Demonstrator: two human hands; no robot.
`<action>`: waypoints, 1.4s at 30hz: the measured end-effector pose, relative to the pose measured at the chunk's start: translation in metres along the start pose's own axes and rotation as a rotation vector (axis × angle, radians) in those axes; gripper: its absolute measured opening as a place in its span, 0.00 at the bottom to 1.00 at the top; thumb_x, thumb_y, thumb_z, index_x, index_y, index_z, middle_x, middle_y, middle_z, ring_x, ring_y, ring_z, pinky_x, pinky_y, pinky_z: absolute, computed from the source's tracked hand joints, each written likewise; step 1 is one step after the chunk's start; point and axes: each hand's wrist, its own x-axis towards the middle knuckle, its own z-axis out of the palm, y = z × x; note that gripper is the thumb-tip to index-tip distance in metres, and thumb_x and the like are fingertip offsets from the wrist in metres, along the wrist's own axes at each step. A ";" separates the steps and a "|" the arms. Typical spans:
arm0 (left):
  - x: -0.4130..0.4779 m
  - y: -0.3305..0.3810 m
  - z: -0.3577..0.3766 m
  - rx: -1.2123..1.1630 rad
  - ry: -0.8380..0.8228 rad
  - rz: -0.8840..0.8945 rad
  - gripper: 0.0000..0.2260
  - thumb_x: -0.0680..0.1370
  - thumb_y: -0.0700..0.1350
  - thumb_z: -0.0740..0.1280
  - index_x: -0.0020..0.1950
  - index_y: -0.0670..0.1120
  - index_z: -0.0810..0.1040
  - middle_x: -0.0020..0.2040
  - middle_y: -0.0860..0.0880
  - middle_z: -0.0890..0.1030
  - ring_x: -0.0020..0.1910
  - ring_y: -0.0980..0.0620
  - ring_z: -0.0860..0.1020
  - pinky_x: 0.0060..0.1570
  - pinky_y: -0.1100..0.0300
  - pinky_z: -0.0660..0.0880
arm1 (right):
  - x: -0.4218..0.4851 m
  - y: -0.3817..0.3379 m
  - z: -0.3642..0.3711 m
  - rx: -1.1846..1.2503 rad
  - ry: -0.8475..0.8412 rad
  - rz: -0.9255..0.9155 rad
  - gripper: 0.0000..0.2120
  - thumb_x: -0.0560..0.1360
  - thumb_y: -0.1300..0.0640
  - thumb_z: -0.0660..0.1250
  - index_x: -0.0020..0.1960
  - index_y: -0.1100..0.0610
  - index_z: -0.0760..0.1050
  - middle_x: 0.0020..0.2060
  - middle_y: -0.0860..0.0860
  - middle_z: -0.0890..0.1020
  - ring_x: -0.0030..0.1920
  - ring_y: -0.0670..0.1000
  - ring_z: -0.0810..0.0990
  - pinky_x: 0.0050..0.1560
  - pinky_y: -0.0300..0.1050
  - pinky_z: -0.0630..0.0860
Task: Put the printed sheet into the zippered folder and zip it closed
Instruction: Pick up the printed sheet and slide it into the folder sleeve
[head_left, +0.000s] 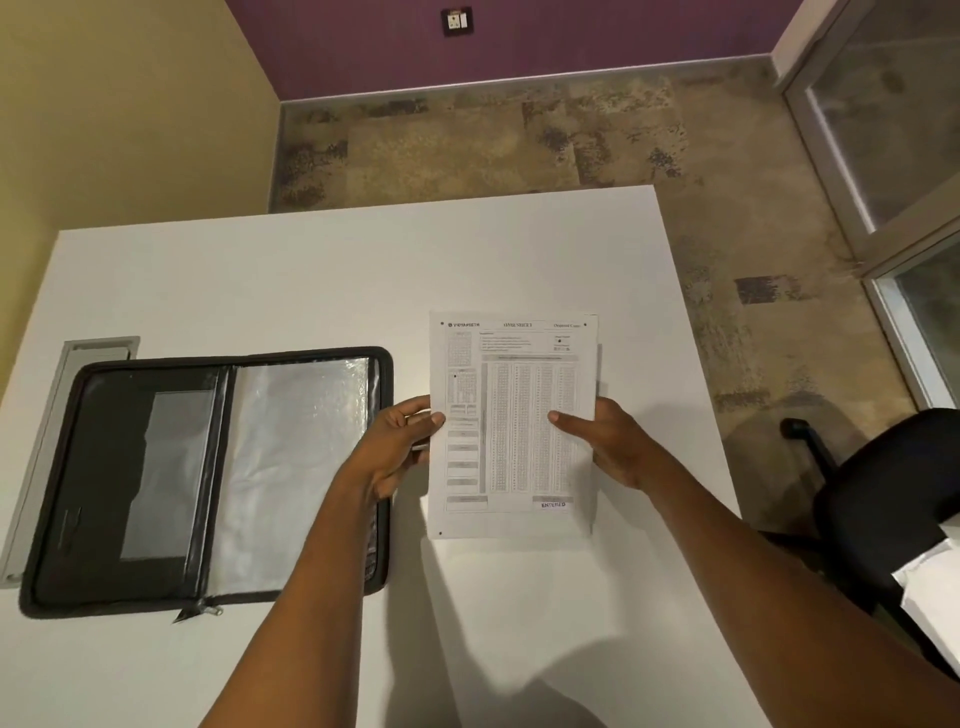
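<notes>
Left hand hides folder's right edge.

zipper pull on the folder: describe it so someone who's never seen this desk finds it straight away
On the white table, the black zippered folder lies open to the left of the left hand. Follow its near edge to the spine: the zipper pull, a small silvery tab, pokes out there onto the table, the only metal piece on that dark border.
</notes>
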 end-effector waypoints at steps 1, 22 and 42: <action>-0.003 0.005 0.003 0.008 -0.012 0.012 0.11 0.81 0.42 0.71 0.63 0.49 0.85 0.62 0.42 0.86 0.57 0.43 0.82 0.57 0.49 0.76 | -0.001 0.001 0.002 0.006 0.024 -0.012 0.22 0.81 0.61 0.71 0.74 0.57 0.74 0.68 0.52 0.82 0.68 0.54 0.81 0.74 0.61 0.72; -0.032 -0.016 0.061 0.099 0.132 0.418 0.10 0.81 0.44 0.73 0.58 0.58 0.86 0.55 0.47 0.88 0.56 0.46 0.86 0.54 0.51 0.84 | -0.049 0.015 0.060 0.010 0.483 -0.217 0.11 0.76 0.61 0.77 0.53 0.46 0.83 0.50 0.47 0.89 0.52 0.47 0.87 0.59 0.53 0.84; -0.020 -0.028 0.055 0.130 0.151 0.341 0.12 0.78 0.47 0.76 0.61 0.56 0.84 0.58 0.47 0.87 0.59 0.45 0.85 0.60 0.41 0.82 | -0.032 0.018 0.057 0.010 0.514 -0.156 0.13 0.73 0.60 0.79 0.50 0.46 0.80 0.45 0.42 0.87 0.45 0.39 0.86 0.51 0.39 0.81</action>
